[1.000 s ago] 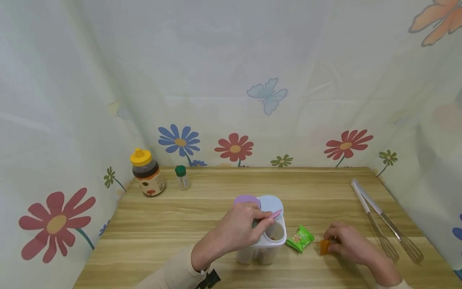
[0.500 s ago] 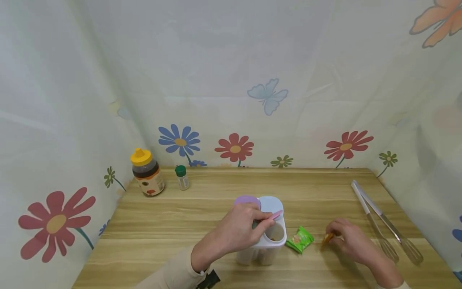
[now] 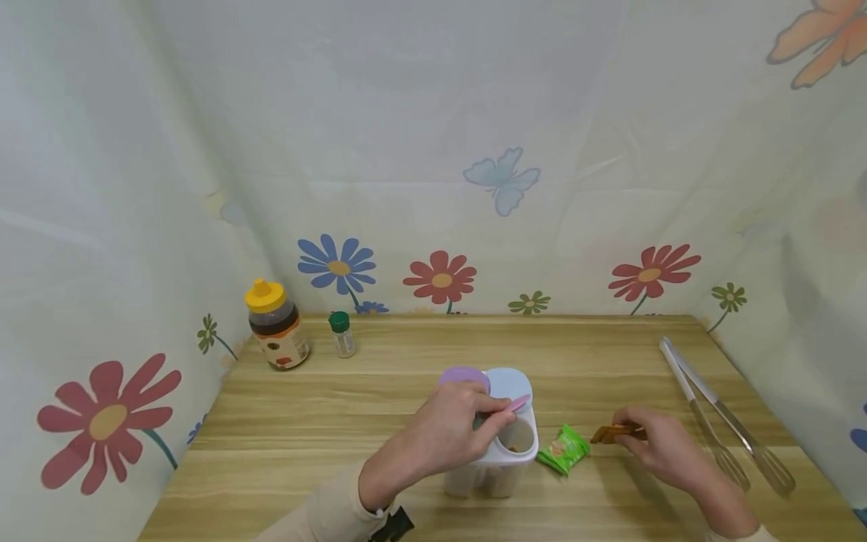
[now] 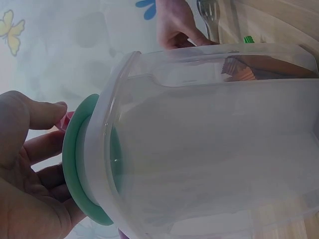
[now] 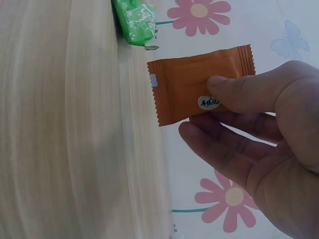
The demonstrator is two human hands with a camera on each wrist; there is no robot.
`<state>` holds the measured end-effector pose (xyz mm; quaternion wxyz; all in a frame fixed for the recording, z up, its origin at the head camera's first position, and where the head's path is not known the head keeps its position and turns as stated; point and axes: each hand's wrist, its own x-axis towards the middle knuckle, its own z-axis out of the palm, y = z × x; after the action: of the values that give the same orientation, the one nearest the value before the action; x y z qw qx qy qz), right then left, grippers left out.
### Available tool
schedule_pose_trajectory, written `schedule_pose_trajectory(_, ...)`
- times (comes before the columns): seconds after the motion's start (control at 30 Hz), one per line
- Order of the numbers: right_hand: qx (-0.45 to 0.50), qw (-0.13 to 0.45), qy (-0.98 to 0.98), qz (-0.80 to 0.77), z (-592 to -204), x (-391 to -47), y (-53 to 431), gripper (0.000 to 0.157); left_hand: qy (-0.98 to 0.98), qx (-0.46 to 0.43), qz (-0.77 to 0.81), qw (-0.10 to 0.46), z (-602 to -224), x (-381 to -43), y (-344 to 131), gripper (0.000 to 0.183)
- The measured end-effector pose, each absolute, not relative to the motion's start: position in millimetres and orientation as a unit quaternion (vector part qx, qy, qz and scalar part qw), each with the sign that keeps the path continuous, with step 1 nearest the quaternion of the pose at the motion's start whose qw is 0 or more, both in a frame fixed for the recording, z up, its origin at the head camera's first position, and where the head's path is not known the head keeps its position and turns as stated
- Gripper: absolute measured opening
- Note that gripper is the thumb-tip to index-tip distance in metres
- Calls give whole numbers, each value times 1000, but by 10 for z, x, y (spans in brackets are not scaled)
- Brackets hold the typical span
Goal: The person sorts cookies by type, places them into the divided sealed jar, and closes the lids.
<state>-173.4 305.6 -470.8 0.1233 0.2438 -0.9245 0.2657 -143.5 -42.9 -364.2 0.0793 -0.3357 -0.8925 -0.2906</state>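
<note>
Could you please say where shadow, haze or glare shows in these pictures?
Head view: a soft shadow on the wooden tabletop near the right hand; left wrist view: the translucent storage container looks hazy; right wrist view: glints on the green snack packet.

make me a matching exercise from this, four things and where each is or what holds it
1. orange packet
2. green packet
3. pink lid
4. yellow-capped jar

A. at the far left of the table
B. pinched in the right hand
C. pinched in the left hand
D. lying beside the white-rimmed container

Pairs: 1-B, 2-D, 3-C, 4-A
</note>
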Motion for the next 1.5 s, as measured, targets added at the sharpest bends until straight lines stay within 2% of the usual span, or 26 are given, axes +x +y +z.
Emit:
schedule_pose_trajectory(0.23,266,156,-911,275,-4658,-1714,3007,32,-893,-332,-291,81,-3641,-1433,-434,29)
schedule_pose_trajectory(0.67,293,180,-897,277,-4553,-1708,2892,34,-892,-337,-289,83,-3646,-1437,-439,30)
schedule_pose_trajectory(1.03,307,193,-880,306,-4477,-1703,2809,42,-892,-339,-286,88,-3650,-1434,-436,29)
schedule_pose_trajectory(1.5,342,248,-853,307,-4377,-1680,2736,45,-892,-337,-288,87,-3655,-1434,-442,28)
